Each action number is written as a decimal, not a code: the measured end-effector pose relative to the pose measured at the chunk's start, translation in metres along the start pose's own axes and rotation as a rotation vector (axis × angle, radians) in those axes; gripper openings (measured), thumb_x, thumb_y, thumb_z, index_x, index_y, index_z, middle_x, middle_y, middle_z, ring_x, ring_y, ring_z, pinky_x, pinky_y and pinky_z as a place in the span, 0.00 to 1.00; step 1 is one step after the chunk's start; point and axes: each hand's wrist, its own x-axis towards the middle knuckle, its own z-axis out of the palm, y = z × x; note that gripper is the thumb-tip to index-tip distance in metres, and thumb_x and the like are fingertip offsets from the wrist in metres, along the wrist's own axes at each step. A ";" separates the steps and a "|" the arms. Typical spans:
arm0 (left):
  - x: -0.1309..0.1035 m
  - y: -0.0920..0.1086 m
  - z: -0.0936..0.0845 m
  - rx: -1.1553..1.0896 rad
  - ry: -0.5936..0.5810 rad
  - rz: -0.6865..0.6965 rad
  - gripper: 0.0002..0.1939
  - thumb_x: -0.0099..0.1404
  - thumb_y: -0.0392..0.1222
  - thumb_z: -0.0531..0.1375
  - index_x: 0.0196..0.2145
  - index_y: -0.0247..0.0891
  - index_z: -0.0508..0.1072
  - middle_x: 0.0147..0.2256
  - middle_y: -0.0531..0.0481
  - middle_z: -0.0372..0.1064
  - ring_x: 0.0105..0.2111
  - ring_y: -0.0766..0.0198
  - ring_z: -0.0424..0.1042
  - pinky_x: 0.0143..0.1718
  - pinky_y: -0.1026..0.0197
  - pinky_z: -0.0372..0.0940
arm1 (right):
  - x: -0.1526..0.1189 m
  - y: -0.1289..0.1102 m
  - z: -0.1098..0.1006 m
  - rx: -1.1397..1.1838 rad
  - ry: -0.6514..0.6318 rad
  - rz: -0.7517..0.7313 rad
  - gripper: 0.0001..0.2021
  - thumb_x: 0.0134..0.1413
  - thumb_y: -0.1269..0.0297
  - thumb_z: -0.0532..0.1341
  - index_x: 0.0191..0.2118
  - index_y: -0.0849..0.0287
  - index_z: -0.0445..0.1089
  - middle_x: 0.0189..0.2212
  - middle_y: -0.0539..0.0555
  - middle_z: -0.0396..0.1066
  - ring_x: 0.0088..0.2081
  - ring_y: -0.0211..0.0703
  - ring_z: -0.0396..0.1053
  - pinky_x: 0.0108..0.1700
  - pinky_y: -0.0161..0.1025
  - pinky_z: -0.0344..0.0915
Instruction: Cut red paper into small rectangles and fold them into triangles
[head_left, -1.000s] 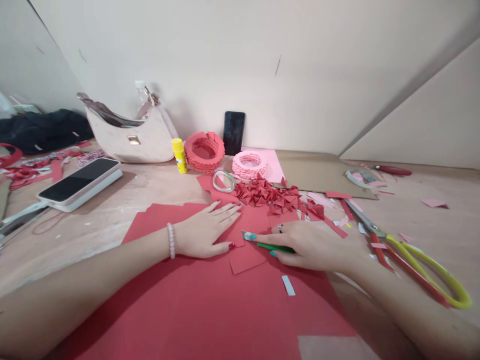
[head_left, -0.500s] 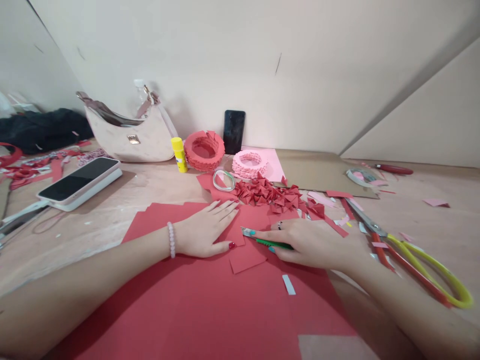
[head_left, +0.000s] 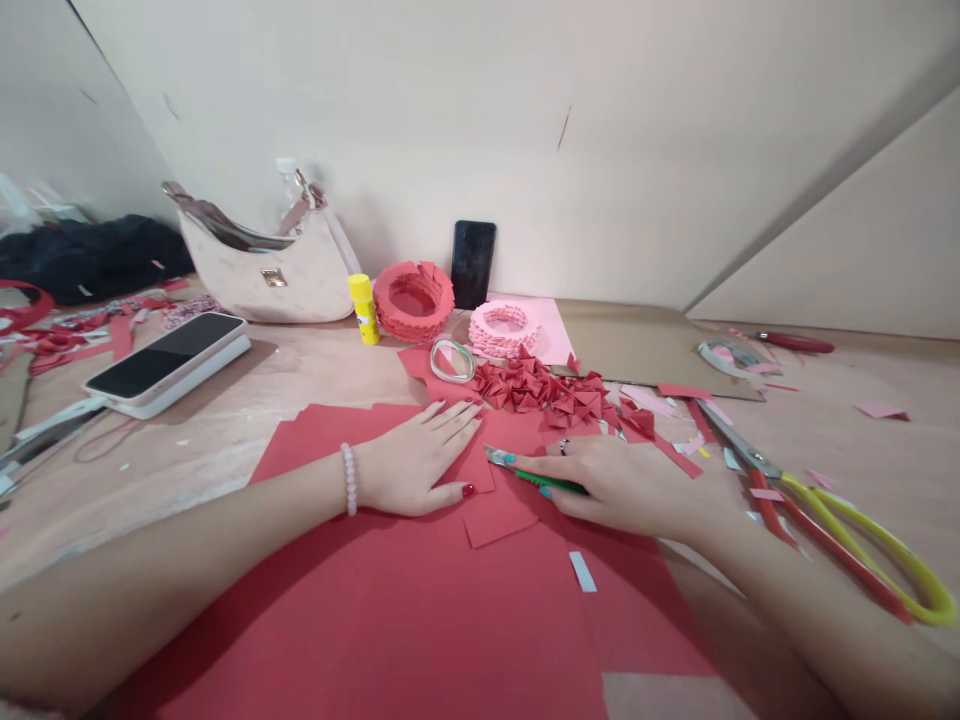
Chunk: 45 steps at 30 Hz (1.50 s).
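My left hand [head_left: 420, 462] lies flat with fingers stretched out, pressing on a small red paper piece [head_left: 480, 470] on top of large red paper sheets [head_left: 420, 610]. In my right hand [head_left: 615, 480] is a green utility knife [head_left: 551, 483], its blade end by the right edge of the piece under my left hand. My index finger rests along the top of the knife. Another red paper rectangle [head_left: 501, 522] lies just below, partly covered. A small white strip [head_left: 582, 572] sits on the sheets nearer to me.
Behind my hands are folded red paper triangles [head_left: 525, 385], a red paper ring [head_left: 414, 315], a pink paper ring [head_left: 504, 330], a glue stick [head_left: 364, 310] and a leaning phone [head_left: 473, 264]. Scissors [head_left: 825, 520] lie right. A handbag [head_left: 274, 275] and another phone [head_left: 169, 362] are left.
The whole view has shifted slightly, so things appear a little further right. My left hand stays flat on the paper. The knife's tip appears slightly higher along the paper's edge.
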 end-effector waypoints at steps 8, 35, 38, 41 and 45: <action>0.000 0.001 0.000 -0.001 -0.008 -0.014 0.36 0.63 0.56 0.42 0.60 0.27 0.41 0.61 0.37 0.34 0.60 0.52 0.33 0.58 0.52 0.33 | 0.002 0.001 0.003 -0.017 0.002 -0.020 0.24 0.53 0.65 0.50 0.57 0.40 0.50 0.22 0.48 0.64 0.20 0.33 0.57 0.21 0.33 0.36; 0.004 0.010 -0.008 -0.243 0.206 -0.127 0.27 0.56 0.53 0.54 0.49 0.34 0.59 0.49 0.40 0.57 0.49 0.52 0.57 0.49 0.53 0.55 | 0.005 -0.004 -0.004 -0.010 0.015 0.133 0.24 0.52 0.66 0.49 0.57 0.46 0.52 0.19 0.49 0.68 0.18 0.34 0.59 0.20 0.32 0.39; 0.007 0.011 -0.007 -0.384 0.263 -0.220 0.16 0.57 0.44 0.54 0.42 0.37 0.62 0.41 0.45 0.62 0.41 0.57 0.62 0.41 0.56 0.61 | 0.005 0.000 0.001 0.061 0.035 0.174 0.26 0.50 0.67 0.50 0.57 0.47 0.52 0.24 0.50 0.71 0.21 0.36 0.63 0.21 0.31 0.43; 0.009 0.008 -0.003 -0.526 0.298 -0.283 0.11 0.58 0.35 0.50 0.41 0.37 0.61 0.34 0.49 0.63 0.31 0.64 0.64 0.33 0.61 0.63 | 0.004 0.003 0.003 0.151 0.076 0.193 0.26 0.50 0.69 0.50 0.57 0.47 0.53 0.28 0.49 0.72 0.23 0.36 0.64 0.23 0.31 0.46; 0.011 0.003 -0.001 -0.588 0.370 -0.321 0.13 0.57 0.30 0.49 0.40 0.37 0.63 0.29 0.52 0.63 0.28 0.66 0.63 0.31 0.63 0.61 | 0.001 -0.001 -0.007 0.214 0.086 0.112 0.27 0.49 0.71 0.50 0.57 0.48 0.53 0.25 0.48 0.71 0.21 0.34 0.61 0.23 0.30 0.46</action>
